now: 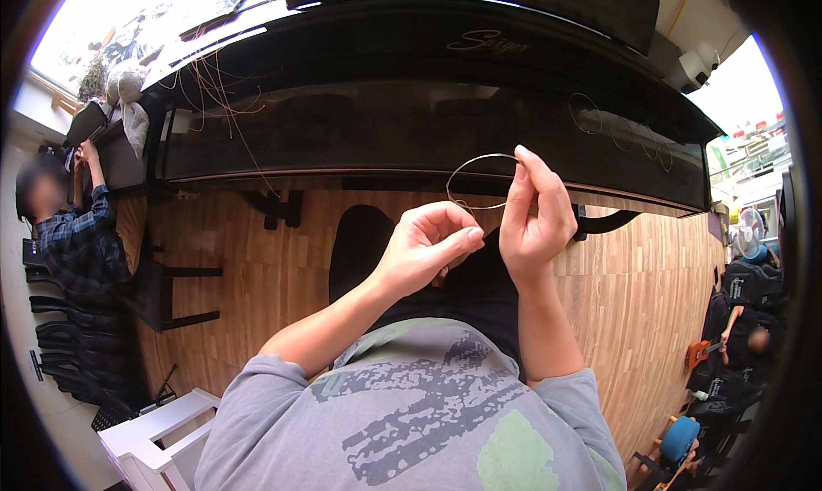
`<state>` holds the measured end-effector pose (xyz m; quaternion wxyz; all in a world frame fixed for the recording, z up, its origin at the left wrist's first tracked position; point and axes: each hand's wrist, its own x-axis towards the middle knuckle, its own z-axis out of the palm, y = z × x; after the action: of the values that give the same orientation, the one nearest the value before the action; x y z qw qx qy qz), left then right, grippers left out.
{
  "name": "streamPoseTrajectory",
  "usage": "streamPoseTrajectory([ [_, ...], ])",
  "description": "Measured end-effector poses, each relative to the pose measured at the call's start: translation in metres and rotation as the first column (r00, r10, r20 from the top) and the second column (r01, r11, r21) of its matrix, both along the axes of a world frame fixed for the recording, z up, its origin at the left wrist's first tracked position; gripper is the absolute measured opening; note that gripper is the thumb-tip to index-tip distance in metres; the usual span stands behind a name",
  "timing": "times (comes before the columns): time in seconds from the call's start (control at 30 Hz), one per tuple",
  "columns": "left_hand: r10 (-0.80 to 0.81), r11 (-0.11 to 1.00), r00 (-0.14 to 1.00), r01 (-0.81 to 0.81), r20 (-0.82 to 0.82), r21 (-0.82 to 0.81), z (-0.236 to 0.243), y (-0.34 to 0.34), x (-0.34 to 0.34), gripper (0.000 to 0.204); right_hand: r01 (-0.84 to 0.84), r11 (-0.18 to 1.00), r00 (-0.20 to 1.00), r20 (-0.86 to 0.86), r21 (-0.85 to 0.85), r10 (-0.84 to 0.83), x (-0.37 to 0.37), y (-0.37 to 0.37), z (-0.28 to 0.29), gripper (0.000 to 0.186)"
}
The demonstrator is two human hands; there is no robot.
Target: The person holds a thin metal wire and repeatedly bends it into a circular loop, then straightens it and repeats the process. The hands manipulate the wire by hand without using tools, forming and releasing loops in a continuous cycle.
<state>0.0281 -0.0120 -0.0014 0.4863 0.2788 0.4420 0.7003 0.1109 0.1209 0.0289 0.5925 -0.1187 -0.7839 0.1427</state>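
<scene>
A thin metal string [479, 157], bent into a round loop, spans the space between my two hands in front of a glossy black piano [385, 140]. My right hand [538, 208] pinches the loop's upper right side between thumb and fingertips. Lower down, my left hand [432, 243] closes thumb and fingers where the string's lower part meets them; the exact grip there is partly hidden. Loose copper-coloured strings [218, 97] spread over the piano's left part. Several coiled strings [570, 112] lie toward its right end.
At left, a person in a plaid shirt [81, 243] sits near a black chair [158, 294]. White furniture [154, 444] stands behind on my left. To the right are a person with a small orange guitar [698, 352], a blue-topped stool [679, 440] and a fan [751, 226].
</scene>
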Motion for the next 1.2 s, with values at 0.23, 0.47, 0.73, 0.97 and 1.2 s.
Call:
streamPoseTrajectory([
  [0.23, 0.099, 0.995, 0.965, -0.096, -0.241, 0.023, -0.010, 0.000, -0.006, 0.013, -0.094, 0.923, 0.993, 0.031, -0.373, 0.114, 0.005, -0.001, -0.001, 0.017],
  [0.47, 0.065, 0.997, 0.989, -0.070, -0.131, -0.035, -0.004, 0.000, -0.013, 0.011, -0.317, 0.597, 0.940, -0.163, -0.737, 0.299, 0.003, -0.012, 0.010, 0.018],
  [0.73, -0.037, 0.999, 0.996, 0.035, 0.085, 0.027, 0.005, 0.002, -0.017, 0.018, -0.338, 0.569, 0.930, -0.173, -0.750, 0.324, 0.002, -0.020, 0.009, 0.016],
  [0.97, 0.109, 0.974, 0.993, -0.098, -0.044, 0.205, -0.008, 0.003, -0.021, 0.009, -0.386, 0.285, 0.867, -0.240, -0.877, 0.436, 0.002, -0.017, 0.012, 0.018],
  [1.2, 0.373, 0.875, 0.786, -0.122, -0.493, 0.468, -0.002, 0.003, -0.028, 0.012, -0.333, 0.088, 0.800, -0.232, -0.939, 0.554, -0.001, -0.023, 0.007, 0.020],
])
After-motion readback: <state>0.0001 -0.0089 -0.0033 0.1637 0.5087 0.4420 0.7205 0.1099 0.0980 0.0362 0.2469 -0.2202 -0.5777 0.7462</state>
